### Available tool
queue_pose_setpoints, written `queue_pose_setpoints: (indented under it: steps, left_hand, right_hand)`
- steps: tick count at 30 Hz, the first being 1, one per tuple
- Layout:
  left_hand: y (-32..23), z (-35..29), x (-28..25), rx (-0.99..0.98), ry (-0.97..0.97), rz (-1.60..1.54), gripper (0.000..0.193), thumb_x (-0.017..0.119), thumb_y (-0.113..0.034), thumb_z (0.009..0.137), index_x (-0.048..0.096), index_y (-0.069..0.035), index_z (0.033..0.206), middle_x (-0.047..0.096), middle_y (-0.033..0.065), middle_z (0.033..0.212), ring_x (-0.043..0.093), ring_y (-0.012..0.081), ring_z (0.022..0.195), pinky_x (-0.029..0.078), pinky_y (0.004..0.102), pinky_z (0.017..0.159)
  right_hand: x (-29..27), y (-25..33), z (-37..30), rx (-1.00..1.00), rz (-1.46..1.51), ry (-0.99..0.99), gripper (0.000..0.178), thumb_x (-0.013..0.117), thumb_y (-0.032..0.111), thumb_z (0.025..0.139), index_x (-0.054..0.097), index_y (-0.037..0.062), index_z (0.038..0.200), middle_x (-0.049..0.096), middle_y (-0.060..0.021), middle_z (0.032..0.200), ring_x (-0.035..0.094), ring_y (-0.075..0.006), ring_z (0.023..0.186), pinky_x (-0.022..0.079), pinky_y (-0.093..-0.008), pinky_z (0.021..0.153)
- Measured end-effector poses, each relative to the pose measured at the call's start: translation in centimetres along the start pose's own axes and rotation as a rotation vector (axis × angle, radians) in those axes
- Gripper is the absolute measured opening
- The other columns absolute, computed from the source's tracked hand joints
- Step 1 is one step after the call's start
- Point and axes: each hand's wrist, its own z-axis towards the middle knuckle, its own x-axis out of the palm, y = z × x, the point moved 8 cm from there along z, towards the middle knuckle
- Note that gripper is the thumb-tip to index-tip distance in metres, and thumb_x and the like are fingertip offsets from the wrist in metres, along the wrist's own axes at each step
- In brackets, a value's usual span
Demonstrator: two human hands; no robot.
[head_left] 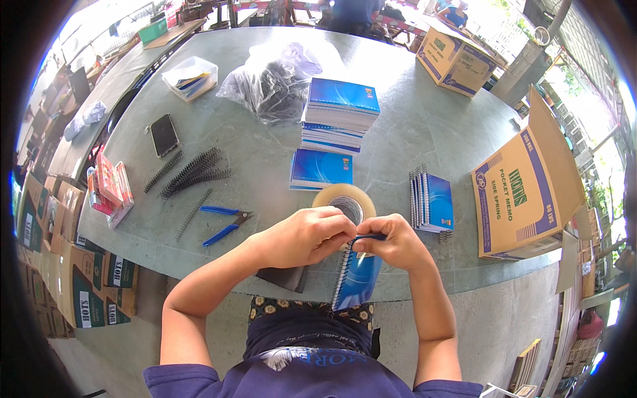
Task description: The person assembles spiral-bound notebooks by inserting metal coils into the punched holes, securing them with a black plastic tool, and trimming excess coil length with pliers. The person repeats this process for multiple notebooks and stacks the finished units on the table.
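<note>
Right at the near edge of the surface, here is the blue notebook, gripped by its top end and slanting down toward the person's lap, its lower end reaching past the edge. Look at that cover: glossy, deep blue with lighter streaks, a pale shine near the top, and a spiral of close, even loops running down its left side. The right hand has the top clasped between thumb and curled fingers, a dark blue edge showing at the grip. In from the other side comes the left hand, fingertips pinched together at the spiral's top end; whether they close on wire or cover, I cannot tell. Just beyond the hands sits a tape roll, and past it a low stack of blue notebooks with a taller stack behind. Over to the right, more spiral-bound notebooks lie in a neat pile, same blue, loops on the left. Off to the left, blue-handled cutters lie spread beside loose black coils.
</note>
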Motion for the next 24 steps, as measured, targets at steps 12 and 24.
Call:
queue_pose_setpoints:
  steps: [12,24]
  left_hand:
    - [4.7,-1.6,2.0,-0.607,-0.055,-0.679,0.02,0.065,-0.01,0.086,0.058,0.002,0.1,0.064,0.0039,0.088,0.059,0.0093,0.079,0.05,0.0242,0.07]
    - [10.7,-13.5,-7.9,-0.691,0.1,0.688,0.045,0.077,-0.025,0.068,0.059,-0.001,0.102,0.058,0.0154,0.101,0.053,0.0316,0.102,0.042,0.0414,0.088]
  right_hand:
    - [-0.2,0.7,-0.1,-0.005,-0.066,-0.129,0.017,0.072,0.01,0.078,0.066,-0.0016,0.089,0.066,-0.0075,0.075,0.059,-0.0093,0.069,0.048,-0.0252,0.063]
    - [-2.5,-1.7,-1.2,0.071,0.16,-0.162,0.014,0.069,0.008,0.082,0.065,-0.0025,0.09,0.065,-0.0018,0.081,0.057,-0.0055,0.072,0.048,-0.0205,0.064]
